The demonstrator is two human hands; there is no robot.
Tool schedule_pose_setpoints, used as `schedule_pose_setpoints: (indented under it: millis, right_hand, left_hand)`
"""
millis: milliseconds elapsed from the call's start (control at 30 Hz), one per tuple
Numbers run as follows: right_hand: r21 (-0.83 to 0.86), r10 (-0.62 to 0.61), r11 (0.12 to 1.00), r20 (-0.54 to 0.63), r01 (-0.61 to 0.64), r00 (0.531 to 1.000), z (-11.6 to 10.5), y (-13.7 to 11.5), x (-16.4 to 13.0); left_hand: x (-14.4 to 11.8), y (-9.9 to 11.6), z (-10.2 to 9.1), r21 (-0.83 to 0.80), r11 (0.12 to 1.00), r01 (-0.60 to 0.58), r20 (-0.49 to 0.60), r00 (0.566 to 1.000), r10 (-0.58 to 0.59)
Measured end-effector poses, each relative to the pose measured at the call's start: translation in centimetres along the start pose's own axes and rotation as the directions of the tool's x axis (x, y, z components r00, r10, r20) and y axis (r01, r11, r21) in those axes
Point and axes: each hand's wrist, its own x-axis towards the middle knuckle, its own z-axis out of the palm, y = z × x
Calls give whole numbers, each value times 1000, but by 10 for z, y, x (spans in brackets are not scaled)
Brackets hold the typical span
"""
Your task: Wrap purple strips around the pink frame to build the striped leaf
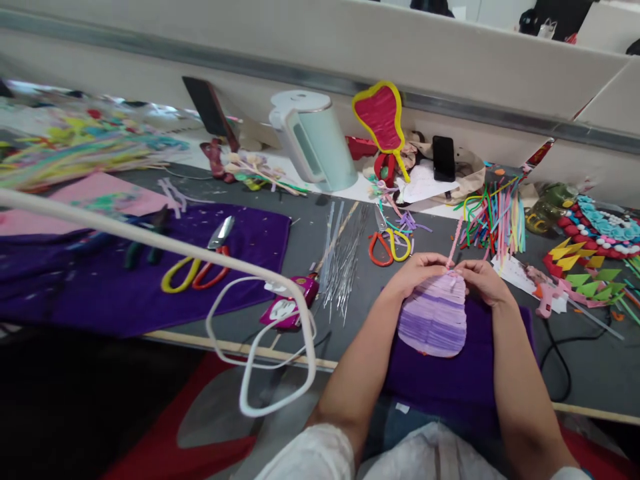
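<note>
A fan-shaped craft piece, striped in pale and darker purple, hangs between my hands with its narrow end up. A pink twisted pipe cleaner rises from that end. My left hand pinches the narrow end near the base of the pink stem. From the other side, my right hand has its fingers closed at the same spot; its fingertips are partly hidden. Beneath the piece, a dark purple cloth covers the table's front edge and my lap.
Orange-and-yellow scissors and thin wires lie to the left. Behind stand a kettle and a red fan shape with yellow edging. Pipe cleaners and a pink glue gun are on the right. A white cable crosses the left side.
</note>
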Motion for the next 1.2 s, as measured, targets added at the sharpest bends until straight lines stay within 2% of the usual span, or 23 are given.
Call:
schedule_pose_setpoints:
  millis: [100, 200, 267, 333, 400, 467, 533, 600, 733, 800, 900, 967, 1100, 1200]
  right_hand:
    - [-96, -5, 995, 32, 8, 999, -4, -1, -2]
    - [-222, -53, 973, 49, 63, 997, -5, -4, -6]
    - [-351, -137, 925, 44, 144, 990, -4, -6, -8]
    - [-492, -251, 840, 22, 230, 968, -3, -8, -10]
    - [-560, -329, 785, -16, 264, 944, 0, -8, -10]
    - [-502, -309, 831, -54, 242, 949, 2, -8, -10]
    - [-366, -228, 910, -49, 195, 972, 3, -6, -9]
    - [-273, -194, 946, -38, 176, 980, 3, -5, -8]
    - [-265, -278, 935, -138, 235, 951, -5, -9, -12]
    - [-297, -273, 930, -156, 218, 949, -12, -13, -17]
    - [-338, -137, 934, -47, 114, 989, -18, -18, -28]
    - [-302, -85, 949, 17, 87, 996, -18, -18, -36]
    - [-161, -92, 982, 39, 98, 995, -12, -11, -49]
    - [-117, -96, 988, 75, 105, 992, -9, -7, -57]
  left_hand:
    - [1, -3, 0, 57, 998, 9, 34, 999, -11]
    - [1, -6, 0, 45, 998, 47, 87, 995, -51]
    - [0, -7, 0, 25, 997, 74, 121, 990, -77]
    - [1, -8, 0, 14, 995, 97, 144, 985, -98]
    - [1, -9, 0, 13, 995, 100, 136, 985, -101]
    - [3, -10, 0, 29, 996, 79, 95, 992, -81]
    - [4, -10, 1, 71, 996, 54, 60, 997, -58]
    - [4, -11, 1, 107, 994, 37, 48, 998, -42]
    - [2, -11, 6, 89, 995, 35, 82, 996, -42]
    - [1, -10, 11, 68, 997, 22, 80, 996, -27]
    - [0, -11, 19, 70, 997, -26, 65, 998, 21]
    - [-1, -13, 24, 73, 996, -40, 83, 996, 34]
    - [-7, -19, 31, 83, 994, -70, 102, 993, 61]
    - [-12, -20, 33, 111, 989, -94, 102, 991, 83]
